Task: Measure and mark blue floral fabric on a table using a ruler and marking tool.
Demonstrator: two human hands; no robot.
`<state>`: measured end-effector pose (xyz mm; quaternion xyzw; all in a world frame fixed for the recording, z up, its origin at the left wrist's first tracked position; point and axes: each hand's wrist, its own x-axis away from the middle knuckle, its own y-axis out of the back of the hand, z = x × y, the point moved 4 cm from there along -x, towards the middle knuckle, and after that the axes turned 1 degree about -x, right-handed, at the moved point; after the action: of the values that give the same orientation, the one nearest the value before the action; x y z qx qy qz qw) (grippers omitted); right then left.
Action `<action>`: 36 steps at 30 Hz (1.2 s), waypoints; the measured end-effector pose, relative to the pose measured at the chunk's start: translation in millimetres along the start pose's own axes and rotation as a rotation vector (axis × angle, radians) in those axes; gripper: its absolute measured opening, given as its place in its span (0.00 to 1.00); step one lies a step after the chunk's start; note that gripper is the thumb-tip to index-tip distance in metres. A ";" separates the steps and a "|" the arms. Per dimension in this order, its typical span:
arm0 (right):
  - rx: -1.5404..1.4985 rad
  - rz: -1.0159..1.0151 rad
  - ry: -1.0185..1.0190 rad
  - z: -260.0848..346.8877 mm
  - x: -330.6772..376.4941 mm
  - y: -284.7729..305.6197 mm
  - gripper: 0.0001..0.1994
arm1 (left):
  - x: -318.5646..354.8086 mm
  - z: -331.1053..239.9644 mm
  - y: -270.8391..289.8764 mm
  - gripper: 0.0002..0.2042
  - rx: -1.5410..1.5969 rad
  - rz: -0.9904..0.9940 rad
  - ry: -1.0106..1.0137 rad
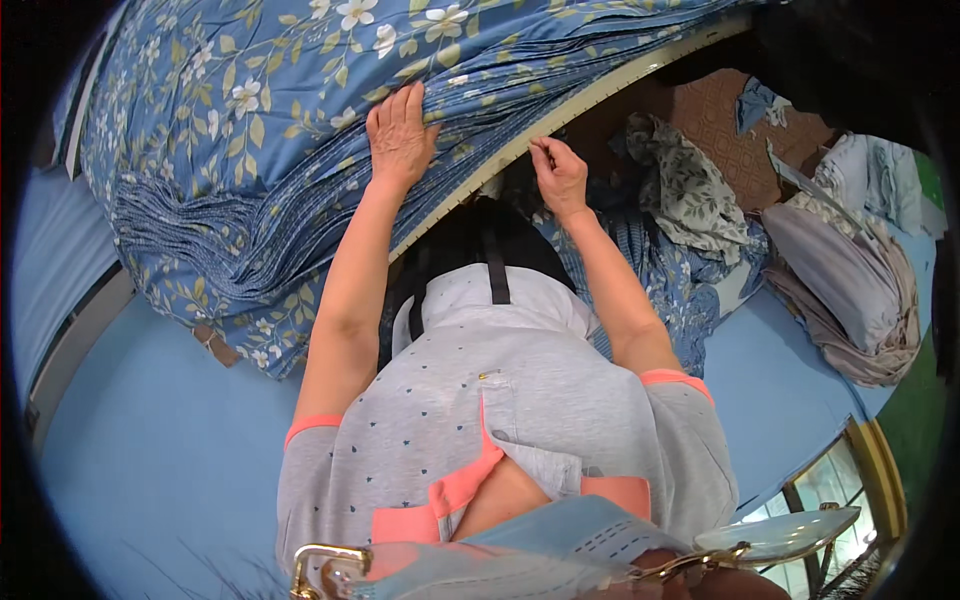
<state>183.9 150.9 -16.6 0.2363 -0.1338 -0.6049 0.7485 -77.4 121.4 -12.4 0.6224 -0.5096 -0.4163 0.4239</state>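
Observation:
A thick stack of blue cloth with white flowers and pale leaves lies on a table whose pale edge runs diagonally. My left hand lies flat on the stack near its edge, fingers spread and pressing the fabric. My right hand is at the table's edge with its fingers pinched together; I cannot tell what it grips, perhaps a fold of the cloth. My grey dotted top with coral trim fills the lower middle.
Loose blue patterned cloth hangs below the table edge. A crumpled leaf-print piece and a grey-lilac bundle lie to the right. Light blue floor spreads at the left. A gold-framed glass object stands at the lower right.

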 end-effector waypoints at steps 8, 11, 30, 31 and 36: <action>-0.218 -0.347 -0.146 7.0 -89.6 21.8 0.09 | -2.9 3.6 -5.8 0.39 0.010 0.038 -0.002; -0.138 -0.337 -0.202 15.6 -133.4 28.4 0.13 | -2.0 3.6 -5.4 0.40 0.017 0.044 0.006; -0.286 0.022 -0.278 -30.0 -143.5 66.8 0.07 | -83.8 -115.3 22.8 0.33 0.448 -0.079 -0.053; -0.290 0.010 -0.265 -25.1 -143.2 70.8 0.07 | -98.5 -127.7 19.0 0.30 0.468 -0.121 -0.106; 0.011 0.058 -0.281 -52.6 -95.6 125.6 0.05 | -131.2 -143.5 -1.2 0.25 0.392 -0.188 -0.093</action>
<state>293.1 273.2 11.5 0.1492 -0.2473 -0.6095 0.7383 41.7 265.9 40.0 0.7178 -0.5394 -0.3754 0.2301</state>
